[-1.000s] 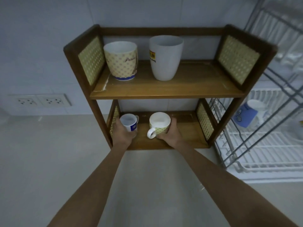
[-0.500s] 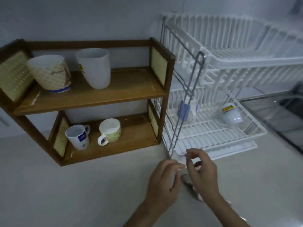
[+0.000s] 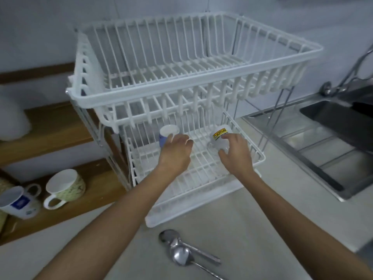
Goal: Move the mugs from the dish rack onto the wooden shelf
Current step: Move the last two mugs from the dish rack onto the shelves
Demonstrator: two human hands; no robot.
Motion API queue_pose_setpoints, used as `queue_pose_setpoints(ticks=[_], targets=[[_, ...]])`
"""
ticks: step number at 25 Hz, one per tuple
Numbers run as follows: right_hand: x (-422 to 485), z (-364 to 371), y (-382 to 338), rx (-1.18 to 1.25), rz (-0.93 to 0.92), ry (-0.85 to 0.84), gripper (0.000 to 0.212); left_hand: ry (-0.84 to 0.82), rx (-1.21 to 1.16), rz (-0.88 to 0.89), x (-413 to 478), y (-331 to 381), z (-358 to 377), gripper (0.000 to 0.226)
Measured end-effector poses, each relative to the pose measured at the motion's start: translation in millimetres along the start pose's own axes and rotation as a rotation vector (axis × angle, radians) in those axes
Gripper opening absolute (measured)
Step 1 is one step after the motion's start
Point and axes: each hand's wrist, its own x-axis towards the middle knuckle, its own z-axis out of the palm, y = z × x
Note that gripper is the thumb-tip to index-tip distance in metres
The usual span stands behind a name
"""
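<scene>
In the middle of the frame, both hands reach into the lower tier of a white two-tier plastic dish rack that stands on a pale grey desk. The left hand lies against a blue mug with a white inside, fingers curved around its side; whether the grip has closed cannot be told. The right hand spreads its fingers over a white mug with a yellow label, touching it, and again a firm clamp cannot be confirmed. The two hands stay apart, each at its own mug.

At the left edge of the frame stands a brown wooden shelf. On its lower board rest a cream patterned mug with a white handle and, just beside it at the far left, a white mug with a blue print. At the bottom centre, two metal spoons lie on the desk. A steel sink fills the right side.
</scene>
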Motion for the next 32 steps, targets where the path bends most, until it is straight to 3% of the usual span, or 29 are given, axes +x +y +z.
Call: queue_pose_setpoints(ticks=[1, 2, 4, 7, 11, 13, 15, 19, 22, 24, 27, 29, 32], targets=[[11.7, 3.5, 4.6, -0.062, 0.003, -0.019, 0.049, -0.050, 0.203, 0.002, 14.4, -1.5, 4.9, 0.038], [21.8, 6.7, 8.6, -0.104, 0.010, -0.037, 0.055, -0.202, 0.341, -0.001, 28.5, -0.9, 9.4, 0.042], [37.7, 13.7, 14.5, -0.139, 0.035, -0.078, 0.065, -0.501, 0.514, -0.026, 54.1, 3.2, 19.8, 0.049], [49.2, 27.8, 21.4, -0.176, 0.093, -0.135, 0.077, -0.751, 0.711, -0.066, 80.2, 9.0, 38.0, 0.064], [54.7, 42.0, 22.6, -0.260, 0.141, -0.213, 0.097, -0.887, 1.116, 0.081, 83.3, 5.3, 64.0, 0.073], [57.2, 44.2, 20.4, -0.292, 0.151, -0.237, 0.100, -0.869, 1.129, 0.148, 77.7, 1.6, 67.1, 0.083], [59.5, 44.1, 17.6, -0.280, 0.189, -0.246, 0.099, -0.796, 1.054, 0.148, 71.7, -2.0, 67.3, 0.087], [66.7, 40.1, 15.1, -0.128, 0.307, -0.260, 0.109, -0.615, 0.796, 0.007, 61.6, -13.8, 53.0, 0.061], [70.3, 33.6, 21.5, 0.006, 0.365, -0.310, 0.117, -0.249, 0.395, -0.144, 46.2, -12.6, 25.0, 0.030], [66.2, 31.0, 23.6, 0.118, 0.328, -0.249, 0.111, -0.123, 0.369, -0.139, 31.9, -11.9, 0.9, 0.053], [47.8, 25.2, 21.4, 0.380, 0.228, -0.116, 0.093, -0.259, -0.010, -0.287, 6.9, -8.7, -13.5, 0.099], [30.9, 15.2, 12.6, 0.572, 0.192, -0.052, 0.089, -0.169, -0.324, -0.347, -15.4, -4.5, -28.8, 0.106], [-1.5, -1.7, -8.5, 0.717, 0.143, 0.016, 0.088, 0.016, -0.693, -0.380, -66.2, 0.3, -55.3, 0.099]])
